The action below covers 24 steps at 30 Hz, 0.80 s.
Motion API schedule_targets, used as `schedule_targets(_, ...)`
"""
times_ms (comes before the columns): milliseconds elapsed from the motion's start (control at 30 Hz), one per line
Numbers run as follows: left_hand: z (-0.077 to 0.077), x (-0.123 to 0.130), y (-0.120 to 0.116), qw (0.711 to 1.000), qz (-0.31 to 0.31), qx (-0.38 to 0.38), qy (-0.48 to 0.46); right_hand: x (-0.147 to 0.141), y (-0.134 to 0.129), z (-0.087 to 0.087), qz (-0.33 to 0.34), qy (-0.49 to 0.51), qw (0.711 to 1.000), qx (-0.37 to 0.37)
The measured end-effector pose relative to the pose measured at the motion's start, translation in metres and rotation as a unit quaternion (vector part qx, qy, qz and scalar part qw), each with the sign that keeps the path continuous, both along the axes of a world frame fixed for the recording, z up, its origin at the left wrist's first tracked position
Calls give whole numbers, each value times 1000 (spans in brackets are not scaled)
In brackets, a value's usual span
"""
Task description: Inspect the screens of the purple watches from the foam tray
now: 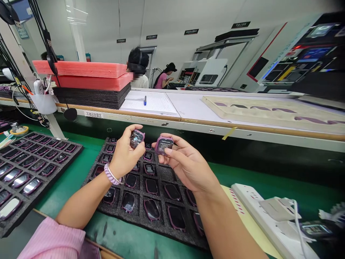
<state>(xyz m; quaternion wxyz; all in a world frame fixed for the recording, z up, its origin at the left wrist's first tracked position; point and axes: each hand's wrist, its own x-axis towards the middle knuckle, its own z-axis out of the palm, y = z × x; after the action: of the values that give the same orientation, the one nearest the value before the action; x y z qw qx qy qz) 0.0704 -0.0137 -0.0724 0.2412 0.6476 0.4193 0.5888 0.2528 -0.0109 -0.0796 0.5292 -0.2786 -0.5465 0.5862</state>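
Note:
Between its thumb and fingers, my left hand (125, 153) grips a smartwatch body (136, 139) with a purple frame and a lit screen. Another purple smartwatch body (164, 144), showing lines of white text, is pinched in my right hand (185, 162). Both are raised above a black foam tray (122, 217), a short gap apart. Rows of similar watch bodies (151, 186) lie in the tray's pockets, some with lit text and others dark. One pocket (165, 173) below my right hand holds no watch. My forearms and hands cover part of the tray.
A second foam tray of watches (35, 162) lies at left on the green mat. At right are a power strip (258, 212) with chargers and a yellow sheet (239, 212). The shelf ahead carries pink foam (88, 69), paper with a pen (145, 100), and a beige tray (258, 117). Two people work beyond.

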Motion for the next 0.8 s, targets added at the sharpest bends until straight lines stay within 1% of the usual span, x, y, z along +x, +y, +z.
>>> schedule_targets(167, -1, 0, 1, 1000, -6, -7, -24, 0, 0, 0, -5, -10, 1000, 0)
schedule_targets(333, 0, 0, 1, 1000, -3, -5, -1, 0, -1, 1, 3, -3, 1000, -3)
schedule_targets(533, 0, 1, 0, 1000, -17, -6, -23, 1, -1, 1, -3, -19, 1000, 3)
schedule_targets(700, 0, 0, -1, 1000, -10, -8, 0, 0, -1, 0, -3, -11, 1000, -2)
schedule_targets(800, 0, 1, -1, 1000, -17, -12, -24, -1, -1, 0, -5, -12, 1000, -2)
